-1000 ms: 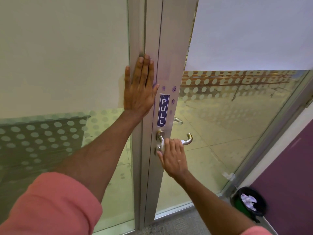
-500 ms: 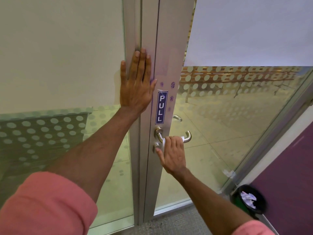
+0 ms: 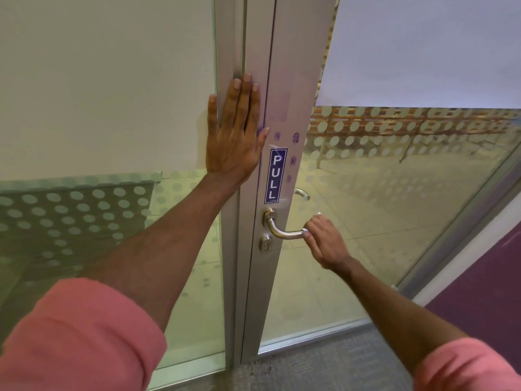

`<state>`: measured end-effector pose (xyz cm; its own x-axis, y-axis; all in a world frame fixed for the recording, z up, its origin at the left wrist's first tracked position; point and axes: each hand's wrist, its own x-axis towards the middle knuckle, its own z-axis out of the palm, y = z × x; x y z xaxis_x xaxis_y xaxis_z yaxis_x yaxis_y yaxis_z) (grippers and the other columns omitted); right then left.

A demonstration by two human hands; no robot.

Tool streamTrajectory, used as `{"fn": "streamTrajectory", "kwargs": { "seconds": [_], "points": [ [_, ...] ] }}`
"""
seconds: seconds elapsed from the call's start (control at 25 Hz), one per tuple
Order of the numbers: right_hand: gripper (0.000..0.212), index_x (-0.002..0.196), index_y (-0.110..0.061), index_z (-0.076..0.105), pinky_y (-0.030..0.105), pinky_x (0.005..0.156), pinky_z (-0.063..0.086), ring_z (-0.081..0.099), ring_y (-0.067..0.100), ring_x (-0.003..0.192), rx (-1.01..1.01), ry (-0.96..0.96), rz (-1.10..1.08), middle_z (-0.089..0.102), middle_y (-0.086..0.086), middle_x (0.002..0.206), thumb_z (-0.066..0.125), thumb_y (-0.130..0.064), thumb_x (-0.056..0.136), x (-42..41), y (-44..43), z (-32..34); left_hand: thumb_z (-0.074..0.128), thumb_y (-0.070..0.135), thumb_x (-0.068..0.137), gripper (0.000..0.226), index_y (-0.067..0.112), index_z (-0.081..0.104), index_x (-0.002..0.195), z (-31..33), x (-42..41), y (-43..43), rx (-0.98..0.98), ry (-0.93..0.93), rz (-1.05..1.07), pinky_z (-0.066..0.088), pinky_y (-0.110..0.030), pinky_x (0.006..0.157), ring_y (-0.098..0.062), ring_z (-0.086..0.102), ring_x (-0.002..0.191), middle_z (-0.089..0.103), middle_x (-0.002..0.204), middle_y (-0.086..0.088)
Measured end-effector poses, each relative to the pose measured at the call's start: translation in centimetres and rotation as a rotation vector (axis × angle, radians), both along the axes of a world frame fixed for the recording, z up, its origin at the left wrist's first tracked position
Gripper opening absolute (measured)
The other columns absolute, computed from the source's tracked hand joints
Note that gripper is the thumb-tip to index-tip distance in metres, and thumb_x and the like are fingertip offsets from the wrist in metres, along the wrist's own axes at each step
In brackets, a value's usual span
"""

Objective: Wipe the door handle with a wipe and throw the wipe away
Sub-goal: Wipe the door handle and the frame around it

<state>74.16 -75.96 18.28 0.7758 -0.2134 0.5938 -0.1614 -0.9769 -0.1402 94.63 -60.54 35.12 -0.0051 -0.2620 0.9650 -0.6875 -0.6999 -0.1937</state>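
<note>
A brushed-metal lever door handle (image 3: 282,231) juts right from the aluminium door frame (image 3: 293,80), just below a blue PULL sticker (image 3: 275,175). My right hand (image 3: 324,241) is closed around the handle's free end, holding a white wipe (image 3: 318,214) against it; only a small corner of the wipe shows above my fingers. My left hand (image 3: 234,131) lies flat with fingers spread on the frame post, above and left of the handle.
A keyhole cylinder (image 3: 266,245) sits under the handle. Another handle (image 3: 302,193) shows through the glass on the far side. Dotted frosted glass panels flank the frame. Grey carpet (image 3: 324,365) lies below and a purple wall (image 3: 485,280) at the right.
My right hand slid with the wipe from the handle's base near the frame out to its free end, baring the curved neck. The bin at the lower right has left the view.
</note>
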Motion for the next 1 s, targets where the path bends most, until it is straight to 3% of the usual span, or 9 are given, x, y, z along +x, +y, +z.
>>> {"fn": "streamTrajectory", "kwargs": {
  "seconds": [0.16, 0.52, 0.6, 0.8, 1.0],
  "points": [
    [0.032, 0.078, -0.012, 0.050, 0.045, 0.094, 0.039, 0.041, 0.027, 0.076, 0.018, -0.116, -0.338, 0.048, 0.006, 0.076, 0.030, -0.026, 0.098, 2.1, 5.8, -1.6, 0.023, 0.051, 0.103, 0.066, 0.007, 0.023, 0.152, 0.0, 0.0, -0.1, -0.001, 0.006, -0.002, 0.001, -0.047, 0.117, -0.026, 0.024, 0.145, 0.031, 0.157, -0.012],
    [0.033, 0.090, -0.006, 0.052, 0.042, 0.081, 0.039, 0.041, 0.025, 0.076, 0.006, 0.204, -0.694, 0.047, 0.011, 0.080, 0.040, -0.037, 0.090, 6.9, 12.8, 0.1, 0.020, 0.052, 0.103, 0.065, 0.008, 0.026, 0.151, 0.0, -0.3, 0.0, -0.016, 0.005, -0.016, 0.003, -0.045, 0.117, -0.027, 0.032, 0.144, 0.034, 0.156, -0.012],
    [0.037, 0.095, -0.005, 0.051, 0.042, 0.080, 0.039, 0.042, 0.025, 0.077, 0.006, 0.195, -0.659, 0.049, 0.011, 0.082, 0.040, -0.040, 0.090, 6.9, 12.9, -0.1, 0.020, 0.052, 0.103, 0.065, 0.009, 0.025, 0.151, 0.0, -0.4, -0.2, -0.020, 0.009, -0.023, 0.004, -0.046, 0.116, -0.026, 0.031, 0.144, 0.033, 0.156, -0.011],
    [0.040, 0.108, -0.015, 0.048, 0.038, 0.088, 0.041, 0.044, 0.022, 0.085, -0.175, 0.116, -0.231, 0.051, 0.004, 0.095, 0.026, -0.047, 0.100, 2.3, 6.8, -1.9, 0.024, 0.052, 0.103, 0.065, 0.009, 0.025, 0.152, 0.0, 0.0, -0.2, -0.017, -0.001, -0.024, 0.002, -0.046, 0.117, -0.025, 0.026, 0.144, 0.032, 0.156, -0.011],
    [0.048, 0.113, -0.015, 0.049, 0.037, 0.105, 0.029, 0.049, 0.023, 0.105, -0.148, 0.054, -0.138, 0.056, 0.006, 0.111, 0.019, -0.050, 0.100, 0.8, 3.7, -2.7, 0.026, 0.052, 0.102, 0.066, 0.008, 0.024, 0.152, 0.0, 0.3, -0.2, -0.018, -0.006, -0.032, -0.001, -0.047, 0.117, -0.025, 0.020, 0.145, 0.030, 0.156, -0.011]
  ]
}}
